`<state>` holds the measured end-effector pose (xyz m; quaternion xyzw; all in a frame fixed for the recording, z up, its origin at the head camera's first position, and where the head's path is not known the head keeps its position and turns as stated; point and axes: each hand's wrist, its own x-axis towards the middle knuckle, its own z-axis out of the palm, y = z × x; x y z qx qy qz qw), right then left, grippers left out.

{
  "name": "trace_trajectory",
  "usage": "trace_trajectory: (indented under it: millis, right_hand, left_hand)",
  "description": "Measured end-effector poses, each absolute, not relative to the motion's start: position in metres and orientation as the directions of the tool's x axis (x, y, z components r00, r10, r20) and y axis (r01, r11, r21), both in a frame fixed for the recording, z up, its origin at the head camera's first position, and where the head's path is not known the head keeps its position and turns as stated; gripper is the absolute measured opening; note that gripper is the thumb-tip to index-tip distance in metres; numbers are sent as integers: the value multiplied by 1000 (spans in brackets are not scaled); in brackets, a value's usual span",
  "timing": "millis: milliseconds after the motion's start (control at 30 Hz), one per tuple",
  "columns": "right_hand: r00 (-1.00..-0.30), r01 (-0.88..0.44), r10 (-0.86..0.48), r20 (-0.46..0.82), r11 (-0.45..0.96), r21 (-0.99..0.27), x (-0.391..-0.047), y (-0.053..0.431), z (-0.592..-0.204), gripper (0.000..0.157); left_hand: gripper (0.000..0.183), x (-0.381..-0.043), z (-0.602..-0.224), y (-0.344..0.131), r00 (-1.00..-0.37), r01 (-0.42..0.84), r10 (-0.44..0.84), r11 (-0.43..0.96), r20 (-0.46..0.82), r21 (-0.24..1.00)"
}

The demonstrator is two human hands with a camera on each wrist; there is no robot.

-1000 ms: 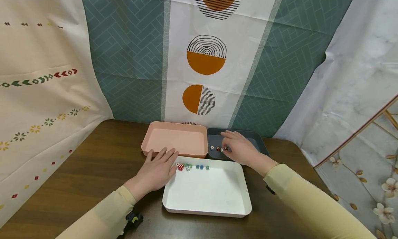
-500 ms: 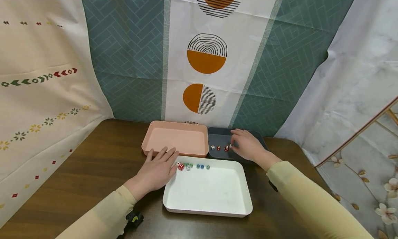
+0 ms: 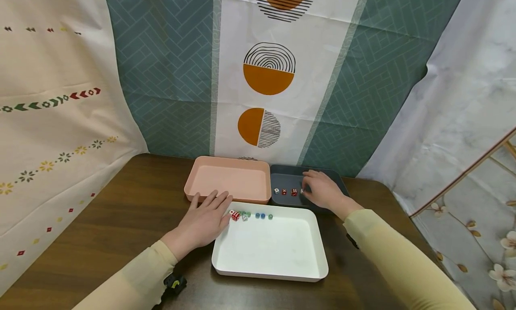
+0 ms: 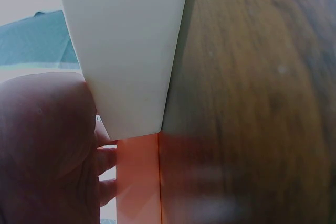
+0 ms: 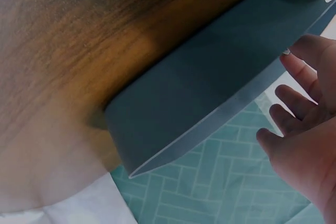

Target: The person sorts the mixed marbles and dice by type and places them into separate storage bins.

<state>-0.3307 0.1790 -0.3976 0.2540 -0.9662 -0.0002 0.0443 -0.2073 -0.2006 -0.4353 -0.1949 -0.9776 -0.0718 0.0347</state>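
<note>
My right hand [image 3: 320, 189] is over the dark blue tray [image 3: 288, 169], pinching a small white die [image 5: 286, 52] between thumb and index finger, low over the tray floor. To its left stand a white die [image 3: 276, 191] and two red dice [image 3: 294, 192], in one row. Fingers straight, my left hand [image 3: 203, 220] rests at the left rim of the white tray [image 3: 270, 274], its fingertips reaching the pink tray's front edge. Along the white tray's far side lie a red die [image 3: 235, 216], a white die [image 3: 244, 217] and several green and blue beads [image 3: 263, 216].
The pink tray [image 3: 230, 178] stands behind the white one, side by side with the dark blue tray. All three trays are on a brown wooden table [image 3: 133, 202]. Patterned cloths [image 3: 173, 77] hang at the back and both sides.
My right hand has shifted right along the dark blue tray, and a red die it partly hid now stands uncovered in the row. The left hand has stayed put.
</note>
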Motion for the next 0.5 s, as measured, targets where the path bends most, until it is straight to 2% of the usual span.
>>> trace_trajectory:
  millis: [500]
  right_hand:
    - [-860,-502,-505,68,863,56,-338,178,-410,12]
  left_hand:
    - [62,-207,-436,-200,-924,380,371,916,92,129]
